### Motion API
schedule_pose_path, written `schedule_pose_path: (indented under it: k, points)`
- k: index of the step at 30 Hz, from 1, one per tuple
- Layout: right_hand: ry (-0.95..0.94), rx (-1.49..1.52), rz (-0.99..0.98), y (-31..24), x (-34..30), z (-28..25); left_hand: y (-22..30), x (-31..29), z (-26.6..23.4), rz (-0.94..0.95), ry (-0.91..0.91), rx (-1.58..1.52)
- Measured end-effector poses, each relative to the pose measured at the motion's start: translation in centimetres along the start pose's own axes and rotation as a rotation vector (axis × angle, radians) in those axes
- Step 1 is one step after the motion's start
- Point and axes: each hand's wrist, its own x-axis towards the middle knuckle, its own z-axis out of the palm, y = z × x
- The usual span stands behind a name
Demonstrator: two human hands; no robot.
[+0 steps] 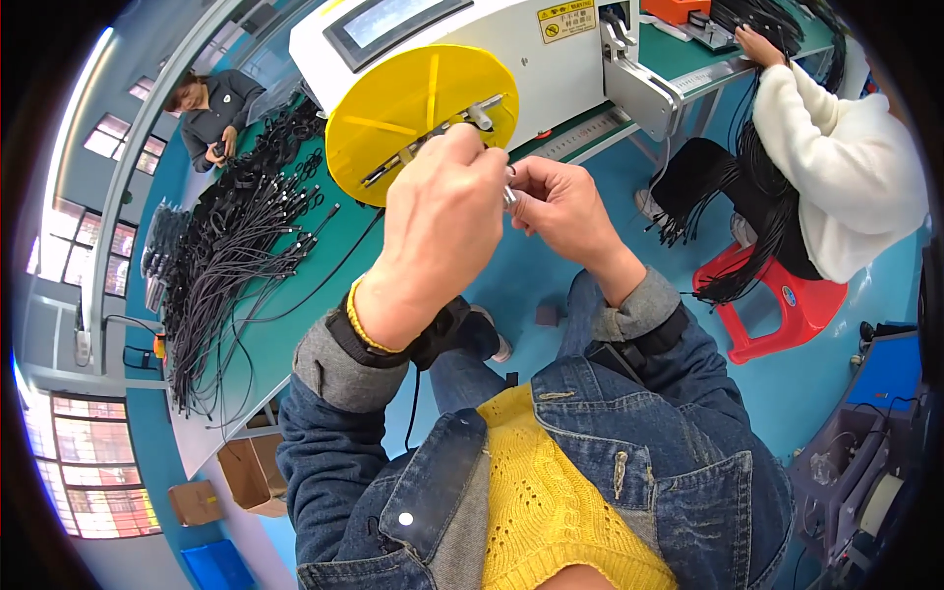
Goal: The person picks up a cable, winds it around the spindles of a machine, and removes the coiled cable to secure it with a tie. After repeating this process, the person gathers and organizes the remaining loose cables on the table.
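Note:
Close together in front of the yellow disc [364,108] of a white machine, both my hands are raised. My left hand [438,221] is closed, its back toward me, and its fingers hide most of what they grip. My right hand [565,205] pinches a small silver metal piece [509,196], like a cable plug, right against the left fingers. A bit of black shows just above that piece. The disc carries a slotted metal bar with a metal peg [484,113]. A thin black cable [339,265] runs from the table toward the disc, behind my left hand.
Piles of black cables [241,236] with silver plugs cover the green table [305,295] at left, where a person [211,108] sits. At right, another person in white [836,167] handles cables beside a red stool [757,305]. Cardboard boxes [251,472] stand at lower left.

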Motion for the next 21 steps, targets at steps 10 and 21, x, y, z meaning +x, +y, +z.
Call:
schedule_pose_path:
  k: [10, 21]
  points:
    - [0.265, 0.052, -0.176, 0.4, -1.6, 2.6, 1.7, -2.9, 2.4, 0.075, 0.193, 0.024]
    - [0.187, -0.148, -0.302, 0.6, -0.7, 1.4, 0.0, -4.9, 3.6, -0.274, 0.477, -0.177]
